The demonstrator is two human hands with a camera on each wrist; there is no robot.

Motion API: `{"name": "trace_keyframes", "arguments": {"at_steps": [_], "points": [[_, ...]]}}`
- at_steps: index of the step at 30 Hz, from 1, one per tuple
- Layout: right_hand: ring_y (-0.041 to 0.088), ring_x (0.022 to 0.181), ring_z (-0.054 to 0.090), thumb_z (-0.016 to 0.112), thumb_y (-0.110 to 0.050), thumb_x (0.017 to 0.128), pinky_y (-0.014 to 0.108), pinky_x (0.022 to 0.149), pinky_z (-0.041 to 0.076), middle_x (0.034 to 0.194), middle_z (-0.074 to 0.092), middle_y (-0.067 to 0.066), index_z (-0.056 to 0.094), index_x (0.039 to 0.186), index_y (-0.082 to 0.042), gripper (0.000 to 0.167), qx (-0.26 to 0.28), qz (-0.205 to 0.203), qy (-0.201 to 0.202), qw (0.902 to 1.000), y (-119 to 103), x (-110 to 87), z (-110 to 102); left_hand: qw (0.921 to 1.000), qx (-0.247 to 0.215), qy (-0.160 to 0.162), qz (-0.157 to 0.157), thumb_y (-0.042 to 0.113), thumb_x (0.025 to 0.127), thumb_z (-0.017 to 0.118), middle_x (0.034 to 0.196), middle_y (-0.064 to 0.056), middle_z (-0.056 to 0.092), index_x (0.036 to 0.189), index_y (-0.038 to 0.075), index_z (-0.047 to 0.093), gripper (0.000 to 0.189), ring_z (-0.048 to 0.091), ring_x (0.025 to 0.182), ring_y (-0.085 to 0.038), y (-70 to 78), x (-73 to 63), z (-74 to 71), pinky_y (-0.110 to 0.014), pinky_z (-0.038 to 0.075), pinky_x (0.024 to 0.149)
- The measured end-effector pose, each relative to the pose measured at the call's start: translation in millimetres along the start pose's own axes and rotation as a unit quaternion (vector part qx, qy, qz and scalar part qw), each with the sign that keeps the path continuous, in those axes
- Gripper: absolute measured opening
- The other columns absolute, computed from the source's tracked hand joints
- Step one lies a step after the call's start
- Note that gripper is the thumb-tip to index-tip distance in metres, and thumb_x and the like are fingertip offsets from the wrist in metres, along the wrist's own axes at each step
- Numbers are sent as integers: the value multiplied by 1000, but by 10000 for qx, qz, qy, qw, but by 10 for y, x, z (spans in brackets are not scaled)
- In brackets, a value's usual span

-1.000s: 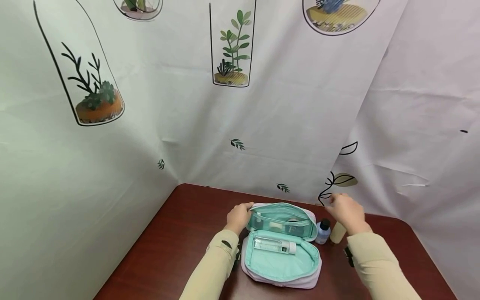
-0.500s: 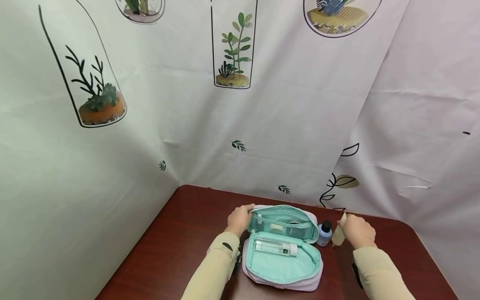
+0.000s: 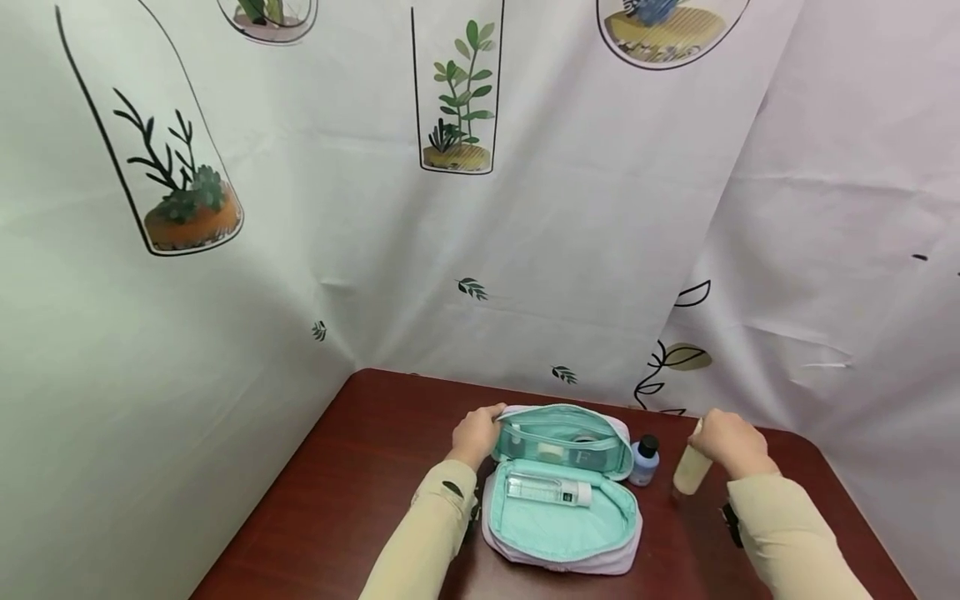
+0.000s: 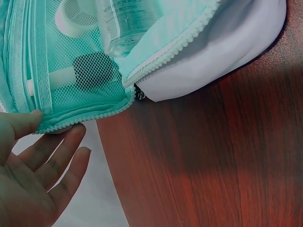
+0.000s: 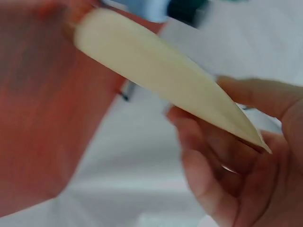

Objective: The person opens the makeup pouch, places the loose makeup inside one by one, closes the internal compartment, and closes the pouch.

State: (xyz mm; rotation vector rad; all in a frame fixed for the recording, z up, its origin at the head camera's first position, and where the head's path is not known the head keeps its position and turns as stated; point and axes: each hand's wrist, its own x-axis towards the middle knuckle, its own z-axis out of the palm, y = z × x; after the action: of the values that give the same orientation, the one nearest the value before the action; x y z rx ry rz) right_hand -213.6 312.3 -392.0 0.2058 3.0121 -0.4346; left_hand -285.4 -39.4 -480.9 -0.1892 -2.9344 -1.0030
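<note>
A toiletry bag (image 3: 555, 533) with mint lining lies unzipped on the table, its lid tilted up at the back. My left hand (image 3: 475, 437) pinches the zippered edge of the lid at its left corner, thumb inside and fingers outside in the left wrist view. Behind the lid's mesh pocket (image 4: 61, 101) show a white round piece (image 4: 75, 19) and a black-ended item (image 4: 93, 71). A clear bottle (image 3: 543, 490) with a white cap lies across the base. My right hand (image 3: 731, 442) grips a cream squeeze tube (image 3: 692, 472) by its flat crimped end, cap end downward.
Right beside the bag stands a light-blue bottle (image 3: 643, 468) with a black cap. The dark red wooden table (image 3: 360, 467) ends at a white cloth backdrop (image 3: 375, 208) with plant prints behind and to the left.
My right hand has come down onto the cream tube, gripped its upper end and shifted it right, away from the blue bottle. The left hand keeps its hold on the lid.
</note>
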Motion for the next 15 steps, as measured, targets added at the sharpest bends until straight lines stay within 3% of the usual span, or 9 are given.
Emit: {"name": "trace_keyframes", "arguments": {"at_steps": [5, 9, 15], "points": [[23, 55, 50, 65, -16, 72, 37, 46, 42, 66, 52, 10, 56, 69, -4, 16, 301, -303, -430, 9982, -132, -69, -141, 10000, -16, -37, -36, 18, 91, 58, 119, -7, 61, 129, 21, 57, 38, 44, 50, -15, -20, 12, 5, -28, 29, 44], [18, 49, 48, 69, -15, 70, 32, 44, 42, 62, 52, 5, 58, 68, -2, 17, 383, -1016, -697, 9916, -283, -88, -126, 10000, -68, -28, -43, 17, 91, 58, 118, -7, 62, 129, 21, 57, 38, 44, 51, -16, -22, 11, 8, -28, 29, 44], [13, 56, 45, 68, -13, 65, 29, 50, 40, 64, 51, -1, 59, 67, -8, 11, 408, -2049, -1018, 9726, -541, -81, 5, 9999, -110, -9, -36, 17, 92, 58, 122, -7, 60, 129, 20, 57, 38, 44, 51, -16, -28, -2, 12, -29, 30, 46]]}}
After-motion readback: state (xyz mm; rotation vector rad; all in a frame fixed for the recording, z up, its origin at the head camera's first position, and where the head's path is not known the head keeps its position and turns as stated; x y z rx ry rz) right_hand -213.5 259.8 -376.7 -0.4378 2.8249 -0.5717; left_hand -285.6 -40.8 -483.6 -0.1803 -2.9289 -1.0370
